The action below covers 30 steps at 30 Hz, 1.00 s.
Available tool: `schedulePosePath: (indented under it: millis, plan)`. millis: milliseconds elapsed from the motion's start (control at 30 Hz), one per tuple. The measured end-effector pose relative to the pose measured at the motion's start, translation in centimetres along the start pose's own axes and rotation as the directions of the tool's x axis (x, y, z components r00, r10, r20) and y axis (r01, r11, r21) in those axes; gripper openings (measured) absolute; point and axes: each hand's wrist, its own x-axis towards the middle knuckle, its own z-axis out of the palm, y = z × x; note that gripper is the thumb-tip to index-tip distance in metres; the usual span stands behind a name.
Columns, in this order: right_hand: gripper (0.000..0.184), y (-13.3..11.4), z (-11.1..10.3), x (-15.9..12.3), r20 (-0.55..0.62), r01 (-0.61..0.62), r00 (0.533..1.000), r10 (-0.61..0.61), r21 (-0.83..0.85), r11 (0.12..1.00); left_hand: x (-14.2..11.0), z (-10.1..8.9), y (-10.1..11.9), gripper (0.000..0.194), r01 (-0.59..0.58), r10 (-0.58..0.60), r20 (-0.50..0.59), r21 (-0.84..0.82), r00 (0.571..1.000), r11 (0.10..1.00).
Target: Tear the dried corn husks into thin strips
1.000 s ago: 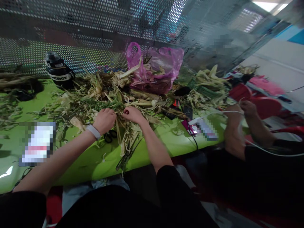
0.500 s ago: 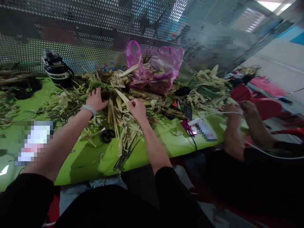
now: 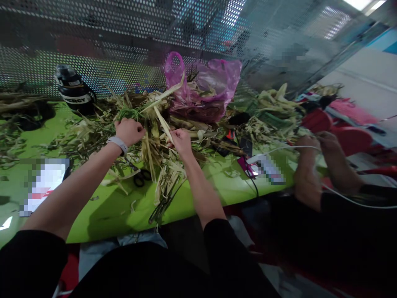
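Observation:
A long pale strip of dried corn husk (image 3: 161, 121) is pinched in my right hand (image 3: 181, 142), slanting up and away to the left from my fingers. My left hand (image 3: 128, 130), with a pale band at its wrist, lies on the heap of husks with its fingers curled. Green strands (image 3: 129, 113) show just beyond those fingers; what the left hand grips is hidden. Dry husks (image 3: 149, 151) hang between the two hands. Black-handled scissors (image 3: 142, 178) lie just below them on the green table (image 3: 124, 219).
Behind the heap stands a pink plastic bag (image 3: 206, 97) against a perforated metal panel. A dark bottle (image 3: 74, 91) is at back left, a phone (image 3: 46, 182) at left. Another phone (image 3: 271, 169) with a white cable lies right, near a co-worker's hands (image 3: 313, 145).
My right hand has drawn the husk strip slightly toward me, and the strip stands out more clearly from the heap. My left hand's fingers have curled in and moved down slightly.

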Motion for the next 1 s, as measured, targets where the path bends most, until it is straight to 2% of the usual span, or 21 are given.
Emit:
schedulePosePath:
  millis: [100,133,233,300,367,400,467,533,600,667,867,1000]
  plan:
    - [0.035,-0.4,0.1,-0.8,0.086,0.081,0.993,-0.078,-0.029,0.996,-0.1,0.4,0.8,0.048,0.036,-0.015,0.077,-0.286,0.997,0.958]
    - [0.034,-0.5,0.2,-1.2,0.106,0.135,0.986,-0.128,-0.062,0.989,-0.1,0.6,0.8,0.051,0.076,-0.029,0.118,-0.421,0.993,0.904]
    - [0.031,-0.9,0.9,-2.5,0.133,0.311,0.948,-0.288,-0.225,0.923,-0.2,1.3,0.8,0.048,0.179,-0.043,0.199,-0.741,0.979,0.647]
    - [0.028,-1.1,1.5,-3.3,0.143,0.408,0.913,-0.382,-0.342,0.846,-0.4,1.6,0.7,0.045,0.186,-0.043,0.193,-0.833,0.98,0.521]
    - [0.026,-1.3,1.9,-3.8,0.147,0.454,0.89,-0.432,-0.391,0.801,-0.7,1.7,0.6,0.043,0.175,-0.023,0.184,-0.88,0.983,0.441]
    - [0.026,-1.3,2.1,-3.9,0.141,0.453,0.89,-0.433,-0.375,0.808,-0.9,1.7,0.5,0.042,0.17,0.005,0.187,-0.901,0.982,0.4]
    - [0.027,-1.4,2.2,-3.9,0.137,0.389,0.921,-0.366,-0.238,0.89,-1.3,1.3,0.3,0.04,0.157,0.095,0.195,-0.937,0.976,0.313]
    - [0.03,-1.6,2.2,-3.7,0.189,0.232,0.955,-0.227,-0.004,0.973,-1.7,0.8,0.1,0.04,0.144,0.189,0.192,-0.959,0.963,0.244]
    - [0.031,-1.9,2.0,-3.6,0.272,0.051,0.956,-0.105,0.199,0.979,-2.0,0.2,-0.2,0.042,0.127,0.247,0.177,-0.97,0.953,0.206]
    - [0.031,-2.2,1.8,-3.5,0.326,-0.049,0.944,-0.054,0.298,0.953,-2.3,-0.2,-0.3,0.043,0.115,0.277,0.16,-0.978,0.947,0.171]
    - [0.033,-2.6,1.6,-4.0,0.379,-0.06,0.921,-0.096,0.381,0.922,-2.9,-0.4,-0.7,0.038,0.104,0.287,0.138,-0.986,0.948,0.129]
    - [0.039,-2.4,1.9,-3.7,0.346,0.019,0.925,-0.154,0.364,0.931,-3.2,-0.3,-0.8,0.04,0.082,0.314,0.127,-0.985,0.941,0.153]
